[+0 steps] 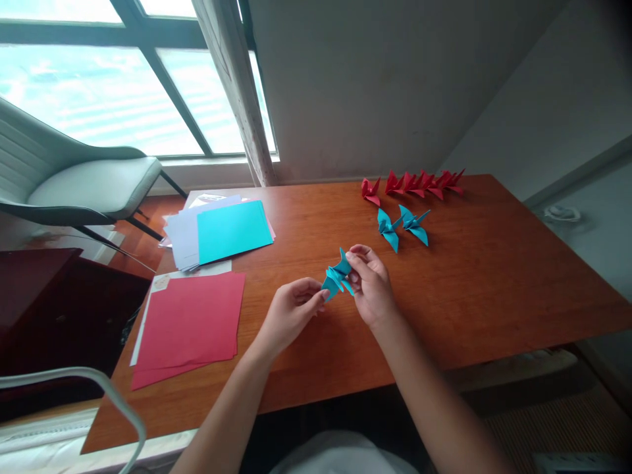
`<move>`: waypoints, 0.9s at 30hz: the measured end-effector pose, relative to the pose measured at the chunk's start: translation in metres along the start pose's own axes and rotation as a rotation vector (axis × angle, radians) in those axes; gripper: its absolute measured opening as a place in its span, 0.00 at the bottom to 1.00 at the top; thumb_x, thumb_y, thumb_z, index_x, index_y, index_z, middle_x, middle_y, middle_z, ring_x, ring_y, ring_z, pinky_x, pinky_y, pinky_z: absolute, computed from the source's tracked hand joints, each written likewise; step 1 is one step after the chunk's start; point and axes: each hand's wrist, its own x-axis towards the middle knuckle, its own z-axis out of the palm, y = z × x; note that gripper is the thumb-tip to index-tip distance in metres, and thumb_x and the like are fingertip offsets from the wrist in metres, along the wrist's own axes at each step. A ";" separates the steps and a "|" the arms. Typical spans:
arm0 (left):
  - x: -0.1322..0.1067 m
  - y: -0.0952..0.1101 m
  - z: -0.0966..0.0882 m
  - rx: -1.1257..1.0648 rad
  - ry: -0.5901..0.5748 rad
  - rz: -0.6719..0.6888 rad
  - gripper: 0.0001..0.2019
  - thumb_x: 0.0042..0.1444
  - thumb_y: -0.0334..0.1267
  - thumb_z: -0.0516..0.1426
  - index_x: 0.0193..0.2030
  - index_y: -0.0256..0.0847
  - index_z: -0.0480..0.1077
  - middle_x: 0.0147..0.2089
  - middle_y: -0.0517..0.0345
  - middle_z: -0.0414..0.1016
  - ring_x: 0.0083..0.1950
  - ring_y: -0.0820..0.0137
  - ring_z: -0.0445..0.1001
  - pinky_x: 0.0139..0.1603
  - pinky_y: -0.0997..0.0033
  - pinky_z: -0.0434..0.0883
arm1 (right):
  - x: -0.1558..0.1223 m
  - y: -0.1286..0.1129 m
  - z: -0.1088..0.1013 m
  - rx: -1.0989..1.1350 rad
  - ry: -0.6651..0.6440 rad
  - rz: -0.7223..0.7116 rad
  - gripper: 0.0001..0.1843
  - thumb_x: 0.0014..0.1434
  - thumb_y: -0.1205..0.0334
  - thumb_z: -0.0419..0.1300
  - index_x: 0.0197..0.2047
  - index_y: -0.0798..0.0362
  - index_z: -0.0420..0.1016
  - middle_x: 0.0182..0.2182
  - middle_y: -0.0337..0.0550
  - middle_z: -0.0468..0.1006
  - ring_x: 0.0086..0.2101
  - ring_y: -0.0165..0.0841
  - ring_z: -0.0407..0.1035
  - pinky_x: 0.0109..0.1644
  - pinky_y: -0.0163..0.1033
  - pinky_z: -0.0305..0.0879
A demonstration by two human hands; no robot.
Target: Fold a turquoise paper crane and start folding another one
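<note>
My left hand [296, 304] and right hand [374, 284] pinch a bird [336, 279] that looks nearly folded; beyond it stand finished blue birds [388, 228] and red birds [413, 185], left of it unfolded paper [192, 319].

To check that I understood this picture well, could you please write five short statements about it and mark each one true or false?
1. The left hand and the right hand hold one turquoise paper bird between them. True.
2. The red sheets lie to the right of both hands. False: the red sheets lie to the left of both hands.
3. Two other turquoise birds rest on the table, nearer to the person than the red birds. True.
4. The top sheet of the far paper pile is yellow. False: a turquoise sheet lies on top.
5. A chair stands near the window. True.
</note>
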 end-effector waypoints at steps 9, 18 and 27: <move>-0.004 0.003 0.000 0.017 -0.124 -0.023 0.10 0.49 0.41 0.71 0.34 0.38 0.82 0.34 0.54 0.80 0.35 0.70 0.74 0.38 0.74 0.69 | 0.001 -0.001 0.000 -0.067 -0.006 -0.044 0.11 0.48 0.59 0.71 0.35 0.51 0.78 0.17 0.27 0.64 0.18 0.22 0.53 0.20 0.29 0.49; -0.008 0.010 -0.006 -0.112 -0.067 0.013 0.11 0.48 0.42 0.72 0.34 0.39 0.80 0.32 0.57 0.77 0.33 0.73 0.70 0.38 0.75 0.67 | 0.001 -0.001 -0.006 -0.331 -0.119 -0.144 0.14 0.49 0.63 0.70 0.41 0.49 0.85 0.33 0.41 0.83 0.29 0.30 0.71 0.28 0.33 0.62; -0.010 0.007 -0.004 -0.182 -0.006 0.009 0.13 0.48 0.45 0.72 0.34 0.38 0.80 0.31 0.55 0.75 0.32 0.71 0.70 0.36 0.73 0.67 | -0.002 -0.005 -0.009 -0.615 -0.069 -0.529 0.17 0.56 0.63 0.68 0.50 0.42 0.81 0.42 0.41 0.80 0.40 0.33 0.72 0.36 0.34 0.67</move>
